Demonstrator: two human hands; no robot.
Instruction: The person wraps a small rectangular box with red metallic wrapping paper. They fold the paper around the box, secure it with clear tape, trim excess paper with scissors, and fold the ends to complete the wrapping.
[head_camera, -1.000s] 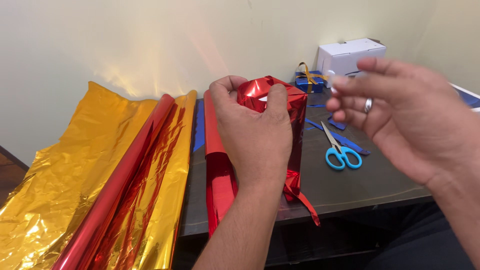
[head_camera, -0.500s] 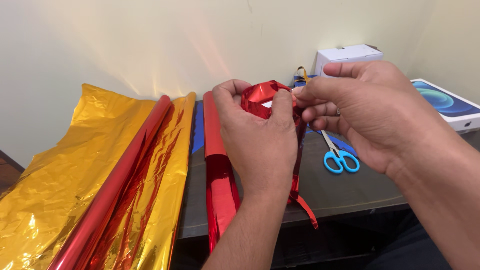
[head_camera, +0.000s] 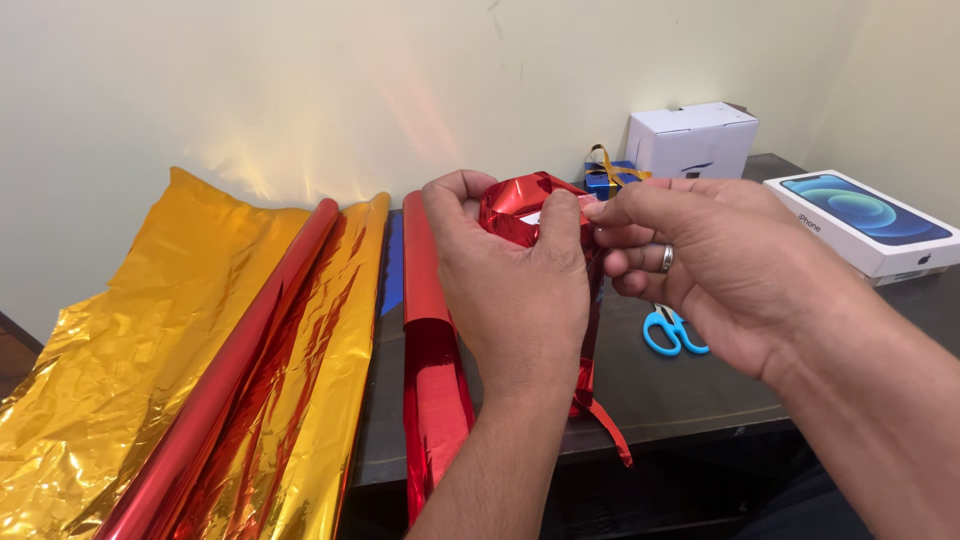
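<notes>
Head view: crinkled shiny red foil package (head_camera: 520, 205), upright, in left hand's (head_camera: 520, 290) closed grip; right hand (head_camera: 715, 265) pinches its top.

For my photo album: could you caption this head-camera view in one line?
Left hand grips a red foil-wrapped box while right hand pinches its top fold, blue-handled scissors beside.

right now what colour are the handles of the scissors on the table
Light blue handles on the scissors, partly hidden behind the right hand; the head view shows them.
</notes>
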